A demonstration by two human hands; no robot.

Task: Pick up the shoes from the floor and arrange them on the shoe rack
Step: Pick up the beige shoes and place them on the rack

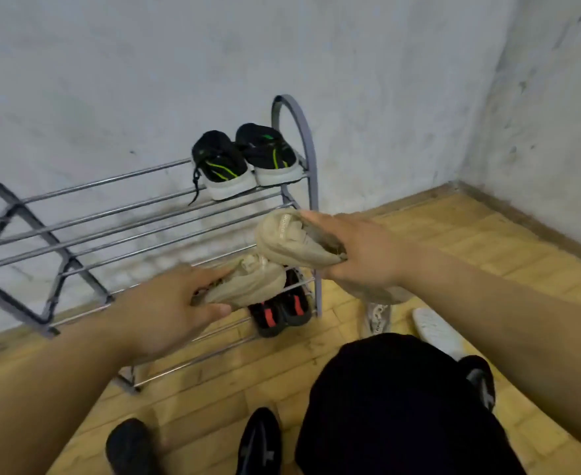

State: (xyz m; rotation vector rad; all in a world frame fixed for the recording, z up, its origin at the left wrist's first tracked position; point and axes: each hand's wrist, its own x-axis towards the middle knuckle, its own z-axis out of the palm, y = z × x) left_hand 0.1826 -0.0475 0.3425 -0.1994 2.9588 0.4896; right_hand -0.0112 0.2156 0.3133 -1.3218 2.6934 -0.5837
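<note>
Currently both hands are clamped on shoes, one each. The left hand grips a beige shoe by its heel end, fingers over the top and thumb beneath. The right hand holds the second beige shoe the same way at its rear, the toe pointing toward the wall. Both shoes are off the floor, in front of the right end of the shoe rack, about level with its middle rails. The right-hand shoe sits slightly higher and just beside the other; whether the two touch cannot be told.

On the rack's top shelf, at its right end, stands a black pair with green stripes, toes to the wall, one lace hanging down over the rail. On the lowest shelf, also at the right end, sits a black pair with red bands, partly hidden behind the left-hand shoe.

On the wooden floor right of the rack lie a grey patterned shoe and a white shoe. Nearer the person, two black shoes lie at the bottom edge, beside a knee in dark trousers.
</note>
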